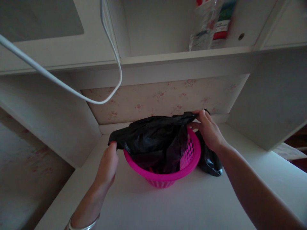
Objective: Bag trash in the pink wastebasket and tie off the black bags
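Observation:
A bright pink perforated plastic basket point(189, 159) stands on a white desk surface point(182, 204). A black plastic bag point(153, 134) is stretched across its top and sags down inside it. My left hand point(107, 164) pinches the bag's left edge just outside the basket's rim. My right hand point(208, 129) grips the bag's right edge above the far right rim. More black plastic point(211, 161) hangs down outside the basket, under my right wrist.
The desk sits in a white alcove with side panels left point(48, 127) and right point(271, 102) and floral wallpaper point(163, 99) behind. A white cable point(72, 91) loops overhead. On the shelf above stands a clear packet point(203, 25).

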The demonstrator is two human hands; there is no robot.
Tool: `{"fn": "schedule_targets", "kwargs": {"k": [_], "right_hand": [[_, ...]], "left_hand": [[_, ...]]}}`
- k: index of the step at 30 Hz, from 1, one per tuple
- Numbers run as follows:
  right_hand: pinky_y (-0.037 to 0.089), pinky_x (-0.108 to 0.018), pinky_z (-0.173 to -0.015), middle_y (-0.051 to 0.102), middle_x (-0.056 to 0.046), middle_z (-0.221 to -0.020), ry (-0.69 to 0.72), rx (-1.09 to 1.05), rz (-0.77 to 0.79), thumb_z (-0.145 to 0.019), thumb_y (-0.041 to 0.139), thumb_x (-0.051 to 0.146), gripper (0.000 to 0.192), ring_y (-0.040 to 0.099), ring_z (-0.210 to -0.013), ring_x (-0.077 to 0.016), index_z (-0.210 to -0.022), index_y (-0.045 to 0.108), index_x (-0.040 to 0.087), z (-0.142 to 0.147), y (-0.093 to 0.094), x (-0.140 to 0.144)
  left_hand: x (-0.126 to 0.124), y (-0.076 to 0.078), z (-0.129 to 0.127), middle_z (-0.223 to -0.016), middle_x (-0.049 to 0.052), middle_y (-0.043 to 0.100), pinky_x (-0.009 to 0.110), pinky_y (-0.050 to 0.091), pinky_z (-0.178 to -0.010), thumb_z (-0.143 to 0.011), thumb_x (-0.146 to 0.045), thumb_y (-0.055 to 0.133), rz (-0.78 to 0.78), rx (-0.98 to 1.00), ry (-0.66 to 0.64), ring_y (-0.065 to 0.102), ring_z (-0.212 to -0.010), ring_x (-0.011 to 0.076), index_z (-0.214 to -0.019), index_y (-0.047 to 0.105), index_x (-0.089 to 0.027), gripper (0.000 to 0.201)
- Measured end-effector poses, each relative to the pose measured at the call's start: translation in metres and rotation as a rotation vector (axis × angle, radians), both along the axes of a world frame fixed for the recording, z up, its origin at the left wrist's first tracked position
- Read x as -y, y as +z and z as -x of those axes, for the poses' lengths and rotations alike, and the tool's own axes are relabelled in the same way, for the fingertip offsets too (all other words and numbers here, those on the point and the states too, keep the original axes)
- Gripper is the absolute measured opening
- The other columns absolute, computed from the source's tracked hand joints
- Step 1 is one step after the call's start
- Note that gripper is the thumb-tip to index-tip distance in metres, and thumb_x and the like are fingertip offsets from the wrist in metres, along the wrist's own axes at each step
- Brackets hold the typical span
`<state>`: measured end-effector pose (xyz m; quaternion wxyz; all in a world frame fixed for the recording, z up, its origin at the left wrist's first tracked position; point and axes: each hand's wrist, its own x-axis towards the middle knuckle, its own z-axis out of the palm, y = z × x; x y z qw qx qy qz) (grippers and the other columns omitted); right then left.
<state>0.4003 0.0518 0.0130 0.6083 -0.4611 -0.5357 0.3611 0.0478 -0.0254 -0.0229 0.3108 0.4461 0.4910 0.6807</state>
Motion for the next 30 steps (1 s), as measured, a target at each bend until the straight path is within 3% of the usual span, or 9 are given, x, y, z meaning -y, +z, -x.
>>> {"fn": "schedule_targets", "kwargs": {"k": [3,5,7,11,15,18,23,28,30], "right_hand": [[0.053,-0.041,-0.100,0.071,0.000,-0.126,0.094,-0.056,-0.017,-0.091,0.066,0.068,0.041,0.069,-0.115,-0.0242,-0.117,0.067,0.036,-0.003,-0.001,-0.015],[0.049,-0.045,-0.106,0.071,0.000,-0.129,0.116,-0.032,0.029,-0.089,0.069,0.060,0.041,0.064,-0.125,-0.0256,-0.123,0.068,0.038,-0.005,0.000,-0.026],[0.049,-0.048,-0.104,0.073,-0.001,-0.125,0.101,-0.004,0.039,-0.083,0.071,0.048,0.041,0.065,-0.122,-0.0270,-0.122,0.071,0.035,-0.005,0.002,-0.037],[0.050,-0.042,-0.095,0.073,-0.002,-0.099,-0.001,0.023,-0.088,-0.062,0.069,0.025,0.032,0.066,-0.099,-0.0249,-0.093,0.073,0.025,0.001,0.012,-0.051],[0.044,-0.032,-0.071,0.059,0.003,-0.074,-0.079,-0.009,-0.223,-0.055,0.067,0.021,0.022,0.053,-0.075,-0.0174,-0.076,0.062,0.024,0.009,0.021,-0.053],[0.036,-0.028,-0.062,0.048,0.005,-0.068,-0.079,-0.069,-0.262,-0.053,0.065,0.022,0.022,0.043,-0.065,-0.0137,-0.070,0.051,0.024,0.011,0.025,-0.052],[0.047,-0.030,-0.070,0.056,0.005,-0.073,0.030,-0.100,-0.109,-0.060,0.070,0.030,0.026,0.054,-0.068,-0.0146,-0.075,0.050,0.025,0.009,0.024,-0.062],[0.055,-0.040,-0.084,0.073,0.001,-0.091,0.111,0.007,0.066,-0.063,0.076,0.028,0.046,0.069,-0.081,-0.0207,-0.108,0.064,0.028,0.008,0.018,-0.076],[0.056,-0.043,-0.088,0.076,-0.001,-0.093,0.132,0.051,0.076,-0.063,0.073,0.023,0.052,0.070,-0.083,-0.0217,-0.115,0.068,0.027,0.010,0.018,-0.082]], "left_hand": [[-0.010,0.005,0.000,-0.112,0.005,0.081,0.041,0.049,-0.113,-0.090,-0.042,0.066,-0.015,0.061,0.017,0.064,-0.129,0.0290,-0.099,0.079,-0.023,0.025],[-0.012,0.005,-0.002,-0.110,0.006,0.081,0.042,0.049,-0.113,-0.087,-0.041,0.070,0.015,0.072,0.017,0.065,-0.126,0.0299,-0.099,0.080,-0.021,0.026],[-0.012,0.003,-0.004,-0.108,0.006,0.082,0.044,0.048,-0.113,-0.084,-0.039,0.073,0.034,0.091,0.023,0.067,-0.123,0.0309,-0.100,0.081,-0.019,0.027],[-0.011,-0.004,0.000,-0.112,0.007,0.082,0.048,0.041,-0.119,-0.074,-0.028,0.076,-0.018,0.104,-0.007,0.066,-0.124,0.0328,-0.102,0.083,-0.020,0.030],[-0.012,-0.006,0.010,-0.127,0.005,0.079,0.048,0.037,-0.122,-0.061,-0.015,0.076,-0.058,0.104,-0.126,0.060,-0.134,0.0342,-0.107,0.084,-0.026,0.047],[-0.013,-0.007,0.013,-0.131,0.006,0.077,0.048,0.035,-0.123,-0.068,-0.020,0.079,-0.064,0.075,-0.176,0.059,-0.136,0.0336,-0.111,0.084,-0.026,0.043],[-0.023,-0.005,0.013,-0.140,0.007,0.073,0.042,0.034,-0.125,-0.082,-0.031,0.082,-0.010,0.071,-0.306,0.057,-0.141,0.0297,-0.121,0.080,-0.025,0.039],[-0.041,0.006,0.015,-0.133,0.006,0.077,0.037,0.052,-0.106,-0.061,-0.028,0.098,0.105,0.196,-0.320,0.070,-0.122,0.0277,-0.138,0.069,-0.028,0.082],[-0.047,0.013,0.016,-0.130,0.006,0.078,0.034,0.056,-0.094,-0.061,-0.026,0.097,0.155,0.179,-0.334,0.074,-0.111,0.0256,-0.141,0.067,-0.030,0.086]]}}
